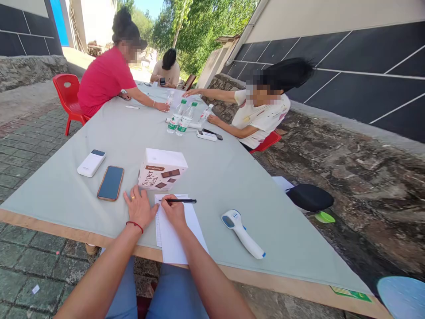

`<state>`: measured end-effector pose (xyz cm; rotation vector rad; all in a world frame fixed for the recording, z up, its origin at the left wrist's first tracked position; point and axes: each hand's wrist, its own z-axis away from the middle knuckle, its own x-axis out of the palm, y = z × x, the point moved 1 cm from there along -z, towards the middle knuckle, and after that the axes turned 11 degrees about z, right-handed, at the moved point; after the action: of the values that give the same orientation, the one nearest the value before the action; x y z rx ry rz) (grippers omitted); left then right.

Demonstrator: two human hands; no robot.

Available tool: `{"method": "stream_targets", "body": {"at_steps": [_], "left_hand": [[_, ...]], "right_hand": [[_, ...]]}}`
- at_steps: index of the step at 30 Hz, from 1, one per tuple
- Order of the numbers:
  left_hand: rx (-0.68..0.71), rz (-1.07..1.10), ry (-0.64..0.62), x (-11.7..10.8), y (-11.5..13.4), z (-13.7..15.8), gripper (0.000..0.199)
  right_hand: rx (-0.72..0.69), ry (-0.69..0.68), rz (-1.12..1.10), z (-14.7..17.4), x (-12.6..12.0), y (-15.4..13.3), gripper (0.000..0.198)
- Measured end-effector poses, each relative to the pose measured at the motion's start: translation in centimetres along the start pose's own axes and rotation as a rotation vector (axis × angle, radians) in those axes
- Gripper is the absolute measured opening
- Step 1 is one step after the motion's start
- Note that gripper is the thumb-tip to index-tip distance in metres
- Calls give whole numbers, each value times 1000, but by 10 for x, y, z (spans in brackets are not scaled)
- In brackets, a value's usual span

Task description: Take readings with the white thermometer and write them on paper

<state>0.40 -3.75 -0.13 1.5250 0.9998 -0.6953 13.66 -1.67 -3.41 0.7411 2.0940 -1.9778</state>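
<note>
My right hand [173,213] grips a black pen [182,201], its tip at the upper left of a white sheet of paper [186,243]. Under that sheet's left side, a strip of a marked or printed sheet [158,228] shows. My left hand [140,206] lies flat with fingers spread, the thumb by the paper's left edge. Just beyond it stands a white box [162,170] with "Super Meal" and chocolate bars printed on it. A phone in a brown case [111,183] lies left of my left hand, and a white power bank [91,163] is past the phone.
A white infrared thermometer [244,235] lies to the right. Two water bottles [181,119] stand mid-table, near another power bank [206,135] and a dark phone [212,134]. Three people sit around the far part of the grey-covered table [133,124], two reaching across it.
</note>
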Motion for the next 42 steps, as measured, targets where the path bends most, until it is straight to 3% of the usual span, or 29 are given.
{"method": "stream_targets", "body": {"at_steps": [42], "left_hand": [[-2, 5, 12, -1, -1, 0, 49]], "right_hand": [[1, 22, 19, 0, -2, 3, 17]]}}
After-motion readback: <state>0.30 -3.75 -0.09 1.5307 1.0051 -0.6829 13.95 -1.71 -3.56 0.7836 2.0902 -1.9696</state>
